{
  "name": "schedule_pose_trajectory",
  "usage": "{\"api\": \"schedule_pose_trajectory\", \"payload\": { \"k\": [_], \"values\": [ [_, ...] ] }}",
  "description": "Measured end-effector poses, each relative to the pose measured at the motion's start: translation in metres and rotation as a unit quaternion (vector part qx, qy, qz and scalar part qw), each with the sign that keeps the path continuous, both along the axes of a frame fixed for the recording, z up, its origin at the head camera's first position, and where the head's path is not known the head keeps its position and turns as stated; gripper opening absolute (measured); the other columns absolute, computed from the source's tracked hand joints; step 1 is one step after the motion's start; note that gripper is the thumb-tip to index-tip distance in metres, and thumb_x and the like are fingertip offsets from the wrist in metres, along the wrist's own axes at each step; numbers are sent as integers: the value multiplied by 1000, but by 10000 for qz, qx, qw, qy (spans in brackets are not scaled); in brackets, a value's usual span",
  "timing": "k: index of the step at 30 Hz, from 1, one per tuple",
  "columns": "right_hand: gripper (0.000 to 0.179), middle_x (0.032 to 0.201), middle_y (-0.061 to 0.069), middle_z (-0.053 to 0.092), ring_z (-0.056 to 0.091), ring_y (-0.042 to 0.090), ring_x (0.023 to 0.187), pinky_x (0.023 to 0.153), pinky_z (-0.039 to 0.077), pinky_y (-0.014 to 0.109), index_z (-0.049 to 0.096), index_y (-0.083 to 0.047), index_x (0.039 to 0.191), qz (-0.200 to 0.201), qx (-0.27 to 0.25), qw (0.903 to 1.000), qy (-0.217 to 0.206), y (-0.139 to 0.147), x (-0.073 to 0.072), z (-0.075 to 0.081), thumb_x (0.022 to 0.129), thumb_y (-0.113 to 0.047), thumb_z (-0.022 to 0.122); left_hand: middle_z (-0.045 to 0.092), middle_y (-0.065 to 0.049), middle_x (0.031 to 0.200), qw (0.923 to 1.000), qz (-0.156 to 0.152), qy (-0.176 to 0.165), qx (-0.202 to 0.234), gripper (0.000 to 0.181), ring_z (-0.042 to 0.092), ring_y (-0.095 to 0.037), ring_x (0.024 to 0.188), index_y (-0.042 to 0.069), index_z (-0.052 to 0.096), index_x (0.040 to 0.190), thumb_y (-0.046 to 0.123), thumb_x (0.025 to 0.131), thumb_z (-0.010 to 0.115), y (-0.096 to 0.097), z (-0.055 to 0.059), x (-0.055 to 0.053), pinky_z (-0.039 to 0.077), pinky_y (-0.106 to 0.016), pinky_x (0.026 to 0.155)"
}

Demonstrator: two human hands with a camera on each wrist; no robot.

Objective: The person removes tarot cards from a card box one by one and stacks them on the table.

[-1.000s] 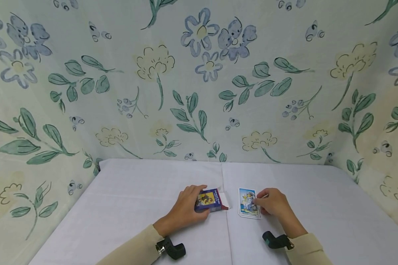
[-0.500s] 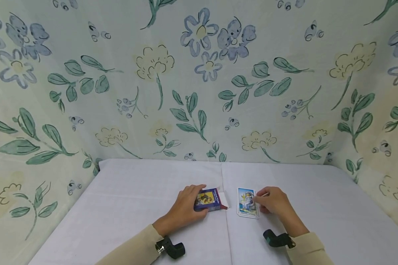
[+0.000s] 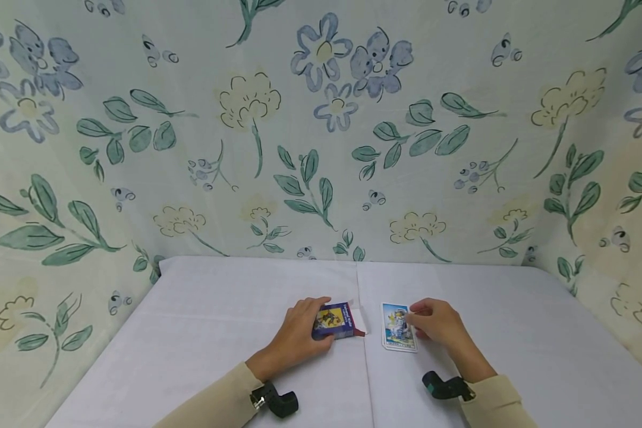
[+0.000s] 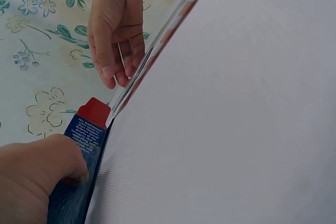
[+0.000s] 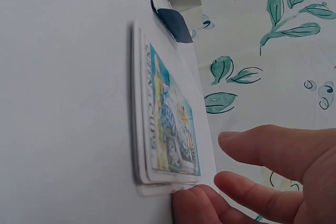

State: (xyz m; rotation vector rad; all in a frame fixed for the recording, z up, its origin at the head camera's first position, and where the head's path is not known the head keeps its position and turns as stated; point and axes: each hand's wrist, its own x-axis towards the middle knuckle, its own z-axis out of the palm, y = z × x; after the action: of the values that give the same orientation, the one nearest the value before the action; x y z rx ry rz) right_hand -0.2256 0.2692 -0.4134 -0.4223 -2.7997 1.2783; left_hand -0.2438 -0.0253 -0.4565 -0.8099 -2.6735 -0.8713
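Observation:
On the white cloth, my left hand point(image 3: 299, 330) grips a dark blue tarot card box point(image 3: 334, 321), thumb along its near side and fingers over the far side. The box lies with its open end and red flap point(image 4: 94, 112) turned right. To its right is a squared stack of tarot cards point(image 3: 398, 327), face up, with a bright picture card on top. My right hand point(image 3: 440, 324) is at the stack's right edge. In the right wrist view its thumb point(image 5: 257, 145) stands apart from the cards, while lower fingertips point(image 5: 194, 203) are right at the stack's corner.
A white cloth point(image 3: 219, 309) with a seam down the middle covers the table. Behind and at both sides hangs a floral curtain point(image 3: 321, 148). Black camera mounts sit on both wrists, the left one point(image 3: 278, 401) and the right one point(image 3: 444, 386).
My right hand has moved slightly up and left along the stack's edge. The box has tilted a little in my left hand, its open end shifting slightly away from me. The stack stays nearly still.

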Motion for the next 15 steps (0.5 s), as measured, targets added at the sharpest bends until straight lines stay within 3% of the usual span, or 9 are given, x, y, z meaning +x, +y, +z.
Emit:
{"api": "schedule_pose_trajectory", "payload": {
  "k": [15],
  "values": [
    [37,103,17,63,60,23,83,65,54,27,61,1,112,193,110,9997,67,-2,-1,-2,83,-19,73,52,-1,129,10000,1,34,27,74,45,-15,114,17,42,143,39,80,73,0,0,1,38,-41,92]
  ]
}}
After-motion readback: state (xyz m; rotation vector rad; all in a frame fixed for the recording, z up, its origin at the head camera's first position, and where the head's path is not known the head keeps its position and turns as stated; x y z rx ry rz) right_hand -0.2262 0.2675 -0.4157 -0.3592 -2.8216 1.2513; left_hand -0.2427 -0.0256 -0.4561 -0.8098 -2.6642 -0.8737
